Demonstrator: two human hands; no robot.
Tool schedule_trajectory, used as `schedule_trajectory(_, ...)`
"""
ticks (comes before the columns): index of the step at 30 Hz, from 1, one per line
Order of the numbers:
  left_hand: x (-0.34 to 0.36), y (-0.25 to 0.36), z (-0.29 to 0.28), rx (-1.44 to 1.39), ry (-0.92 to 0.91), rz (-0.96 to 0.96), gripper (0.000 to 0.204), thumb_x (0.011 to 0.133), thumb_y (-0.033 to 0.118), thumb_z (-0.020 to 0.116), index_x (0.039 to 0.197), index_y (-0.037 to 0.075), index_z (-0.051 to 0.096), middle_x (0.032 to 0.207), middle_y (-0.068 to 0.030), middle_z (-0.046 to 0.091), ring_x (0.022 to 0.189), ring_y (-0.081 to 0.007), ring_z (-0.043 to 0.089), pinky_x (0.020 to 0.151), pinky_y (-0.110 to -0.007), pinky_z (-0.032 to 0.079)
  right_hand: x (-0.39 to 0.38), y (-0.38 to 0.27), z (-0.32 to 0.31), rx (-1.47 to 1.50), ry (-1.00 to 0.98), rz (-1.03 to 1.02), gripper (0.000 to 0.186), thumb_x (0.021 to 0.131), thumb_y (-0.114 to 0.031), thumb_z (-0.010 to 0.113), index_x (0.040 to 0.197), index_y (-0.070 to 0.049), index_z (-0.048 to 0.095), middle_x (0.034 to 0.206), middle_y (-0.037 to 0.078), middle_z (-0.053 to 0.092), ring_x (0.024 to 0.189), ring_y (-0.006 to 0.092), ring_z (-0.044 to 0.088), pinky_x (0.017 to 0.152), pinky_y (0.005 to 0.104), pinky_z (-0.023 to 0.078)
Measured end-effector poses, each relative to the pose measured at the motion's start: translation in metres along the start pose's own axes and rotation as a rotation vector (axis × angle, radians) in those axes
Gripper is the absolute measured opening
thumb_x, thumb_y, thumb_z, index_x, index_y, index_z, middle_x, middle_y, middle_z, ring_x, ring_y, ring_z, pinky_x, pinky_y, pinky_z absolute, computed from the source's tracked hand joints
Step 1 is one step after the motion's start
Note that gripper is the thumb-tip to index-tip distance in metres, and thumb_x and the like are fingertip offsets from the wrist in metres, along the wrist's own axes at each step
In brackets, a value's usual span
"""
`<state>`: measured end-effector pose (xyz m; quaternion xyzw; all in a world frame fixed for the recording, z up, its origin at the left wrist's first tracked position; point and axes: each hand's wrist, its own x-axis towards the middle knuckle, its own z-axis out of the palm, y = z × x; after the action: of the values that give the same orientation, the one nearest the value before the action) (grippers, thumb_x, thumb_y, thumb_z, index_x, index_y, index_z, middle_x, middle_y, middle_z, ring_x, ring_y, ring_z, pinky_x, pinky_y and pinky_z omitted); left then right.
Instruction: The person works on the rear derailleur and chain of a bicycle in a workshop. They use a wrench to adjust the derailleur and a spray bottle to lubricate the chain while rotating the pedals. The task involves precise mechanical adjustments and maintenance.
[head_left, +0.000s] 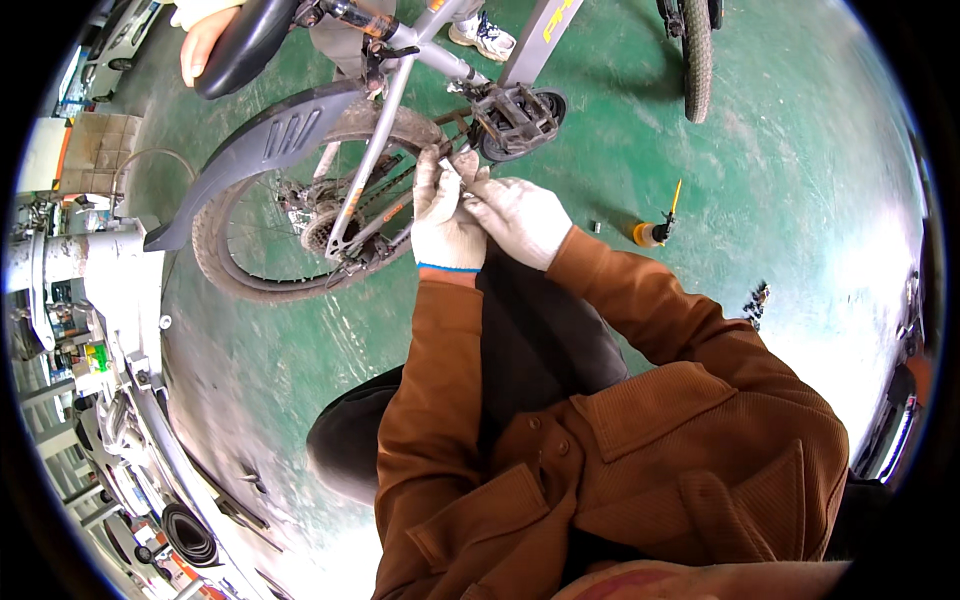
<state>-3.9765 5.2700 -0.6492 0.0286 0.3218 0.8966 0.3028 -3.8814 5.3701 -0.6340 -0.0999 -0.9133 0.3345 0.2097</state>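
My left hand, in a white work glove with a blue cuff, is raised with its fingers bent together. Close against it is my right hand, also gloved, its thumb and fingertips pinched at the left fingers. Something small seems to be held between them, too hidden to name. Just beyond my hands stands a grey bicycle frame with its rear wheel, a cassette and a black mudguard. The pedal and crank area are a little farther off, beyond my fingertips.
A small bottle with orange liquid and a yellow nozzle stands on the green floor. A dark heap, perhaps a chain, lies right. Another person's hand rests by the saddle. Another wheel is far right; metal equipment lines the left.
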Motion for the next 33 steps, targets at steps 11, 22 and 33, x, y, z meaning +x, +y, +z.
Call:
schedule_trajectory(11, 0.007, 0.011, -0.007, -0.106, -0.153, 0.136, 0.044, 0.109, 0.015, 0.055, 0.151, 0.014, 0.044, 0.139, -0.0122, 0.061, 0.127, -0.0314, 0.061, 0.111, -0.055, 0.048, 0.018, -0.015, 0.007, 0.084, 0.062, -0.01, 0.029, 0.104, -0.029, 0.055, 0.12, -0.009, 0.067, 0.098, 0.02, 0.073, 0.088, 0.0402, 0.07, 0.079, 0.05, 0.057)
schedule_trajectory(22, 0.007, 0.016, 0.005, -0.105, -0.135, 0.153, 0.04, 0.106, 0.013, 0.059, 0.144, 0.007, 0.05, 0.12, -0.0105, 0.065, 0.111, -0.0261, 0.064, 0.105, -0.048, 0.053, 0.025, -0.01, 0.009, 0.212, 0.069, -0.037, 0.029, 0.104, -0.03, 0.055, 0.115, -0.007, 0.068, 0.097, 0.022, 0.073, 0.09, 0.0421, 0.069, 0.08, 0.0507, 0.056)
schedule_trajectory(33, -0.004, 0.045, 0.031, 0.141, -0.091, 0.262, 0.043, 0.104, 0.001, 0.056, 0.147, 0.002, 0.049, 0.115, -0.0139, 0.067, 0.104, -0.0243, 0.067, 0.09, -0.037, 0.055, 0.038, -0.035, -0.015, 0.131, 0.028, -0.051, 0.029, 0.103, -0.026, 0.058, 0.118, -0.003, 0.067, 0.099, 0.023, 0.071, 0.092, 0.0435, 0.069, 0.081, 0.049, 0.056)
